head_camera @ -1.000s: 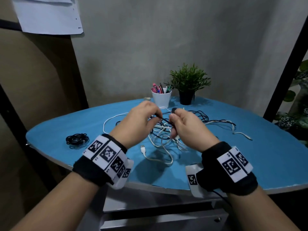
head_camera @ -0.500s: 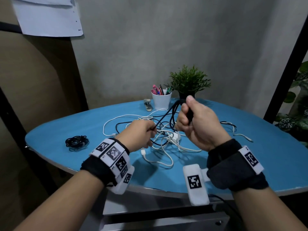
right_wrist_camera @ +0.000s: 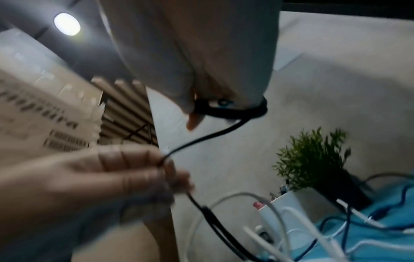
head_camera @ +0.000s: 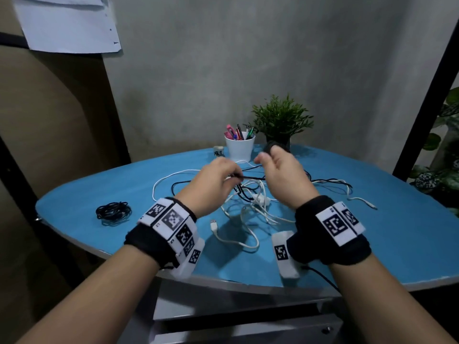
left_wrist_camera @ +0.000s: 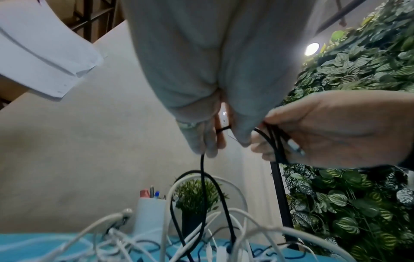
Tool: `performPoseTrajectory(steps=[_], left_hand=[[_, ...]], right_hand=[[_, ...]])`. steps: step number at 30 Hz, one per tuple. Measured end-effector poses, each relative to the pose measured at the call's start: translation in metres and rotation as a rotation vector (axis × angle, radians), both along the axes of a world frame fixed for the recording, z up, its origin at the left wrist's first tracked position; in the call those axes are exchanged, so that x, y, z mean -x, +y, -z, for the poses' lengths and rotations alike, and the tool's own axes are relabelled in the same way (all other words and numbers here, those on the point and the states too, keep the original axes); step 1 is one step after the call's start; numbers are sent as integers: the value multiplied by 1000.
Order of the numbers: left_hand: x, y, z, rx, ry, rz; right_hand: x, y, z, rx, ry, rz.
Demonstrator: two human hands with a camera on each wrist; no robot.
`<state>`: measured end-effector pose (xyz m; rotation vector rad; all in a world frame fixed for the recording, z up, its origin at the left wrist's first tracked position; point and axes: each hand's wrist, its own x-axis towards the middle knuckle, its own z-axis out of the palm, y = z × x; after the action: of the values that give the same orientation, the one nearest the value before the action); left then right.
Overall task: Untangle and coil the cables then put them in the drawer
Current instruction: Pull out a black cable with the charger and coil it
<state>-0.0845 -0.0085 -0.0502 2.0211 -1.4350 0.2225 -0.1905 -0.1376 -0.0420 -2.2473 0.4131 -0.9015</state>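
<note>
Pinching a black cable [head_camera: 250, 178] between left hand [head_camera: 215, 181] fingers, right hand [head_camera: 283, 173] fingers wrapped in its loops, tangle [head_camera: 250, 207] on blue desk [head_camera: 372, 234] below

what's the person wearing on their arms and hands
Both forearms are bare, with no sleeves or gloves. Each wrist has a black fabric band carrying white tags printed with black square codes. A thin black wire trails from the right band.
</note>
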Motion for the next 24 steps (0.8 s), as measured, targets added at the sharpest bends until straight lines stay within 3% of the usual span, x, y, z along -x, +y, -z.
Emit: performPoseTrajectory(steps=[5, 10, 13, 19, 24], left_hand=[[-8, -6, -23, 83, -133, -35], [-20, -1, -23, 16, -104, -119], [-22, 2, -14, -35, -27, -154], [-14, 4, 10, -178, 306, -113], [-1, 3, 22, -396, 226, -18]], right_hand=[[1, 9, 1, -48, 152, -125], [7, 7, 4, -35, 272, -198], [11, 7, 6, -377, 113, -317], [15, 8, -13, -975, -338, -426], [12, 9, -21, -1205, -702, -546]])
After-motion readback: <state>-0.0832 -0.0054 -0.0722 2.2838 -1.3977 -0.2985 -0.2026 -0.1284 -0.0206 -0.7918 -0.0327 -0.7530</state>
